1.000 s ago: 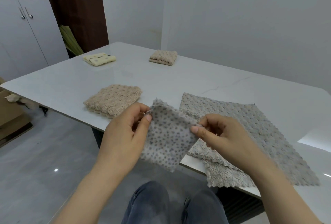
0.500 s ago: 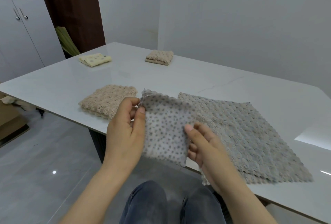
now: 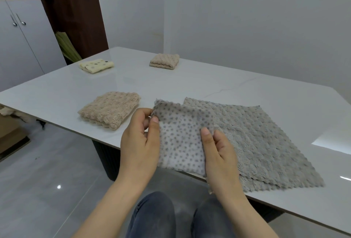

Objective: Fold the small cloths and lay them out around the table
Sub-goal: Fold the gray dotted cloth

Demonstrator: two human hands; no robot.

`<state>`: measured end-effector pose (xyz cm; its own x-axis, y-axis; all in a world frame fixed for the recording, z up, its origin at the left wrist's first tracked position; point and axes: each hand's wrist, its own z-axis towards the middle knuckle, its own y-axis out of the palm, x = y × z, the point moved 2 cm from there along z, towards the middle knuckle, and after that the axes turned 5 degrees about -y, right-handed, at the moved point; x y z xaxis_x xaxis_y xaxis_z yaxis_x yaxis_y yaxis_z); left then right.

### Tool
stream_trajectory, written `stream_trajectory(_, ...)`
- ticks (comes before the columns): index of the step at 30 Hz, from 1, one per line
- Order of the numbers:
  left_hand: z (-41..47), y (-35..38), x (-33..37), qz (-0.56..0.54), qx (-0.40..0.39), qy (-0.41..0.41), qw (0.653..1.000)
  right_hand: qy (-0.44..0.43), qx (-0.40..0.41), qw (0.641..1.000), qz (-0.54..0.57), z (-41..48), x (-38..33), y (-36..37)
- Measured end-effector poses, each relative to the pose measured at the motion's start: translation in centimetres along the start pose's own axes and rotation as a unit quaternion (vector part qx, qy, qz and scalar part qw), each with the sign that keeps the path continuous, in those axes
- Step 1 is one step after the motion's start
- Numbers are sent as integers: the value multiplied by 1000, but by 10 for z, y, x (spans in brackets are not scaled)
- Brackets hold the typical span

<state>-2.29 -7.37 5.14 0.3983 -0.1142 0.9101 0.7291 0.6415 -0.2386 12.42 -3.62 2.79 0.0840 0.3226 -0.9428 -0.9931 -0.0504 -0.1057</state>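
A small grey cloth with dark dots (image 3: pixel 182 139) is held over the table's near edge. My left hand (image 3: pixel 140 142) pinches its upper left corner between thumb and forefinger. My right hand (image 3: pixel 218 152) grips its right edge, thumb on top. Beneath and to the right, a larger grey textured cloth (image 3: pixel 266 142) lies spread flat on the white table (image 3: pixel 209 85). A folded beige cloth (image 3: pixel 109 110) sits to the left near the front edge. Farther back lie a folded cream cloth with dots (image 3: pixel 96 65) and another folded beige cloth (image 3: pixel 164 61).
White cupboards (image 3: pixel 19 38) and a dark door (image 3: pixel 74 9) stand at the back left. A cardboard box (image 3: pixel 11 135) sits on the floor at the left. My knees in jeans (image 3: pixel 171 216) are below the table edge.
The dotted cloth has been brought flatter and squarer in front of me. My right hand slid from its upper right corner down along the right edge. The left hand kept its pinch.
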Motion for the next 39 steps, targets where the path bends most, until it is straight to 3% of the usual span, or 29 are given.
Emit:
stream_trajectory(6,-9,23,7,-26,-30,-26,999,-11,0,1000,-22,4,7,-29)
stream_trajectory(16,-21,84,19,62,-140,23,988,-16,51,995,-90,21,22,-105)
stream_trajectory(21,-30,128,31,54,-188,27,980,-15,70,993,-99,32,33,-155)
stream_trajectory(27,-41,195,46,29,-293,8,956,31,94,988,-123,52,53,-228)
stream_trajectory(39,-35,298,54,56,-431,-31,900,76,133,978,-141,87,89,-321)
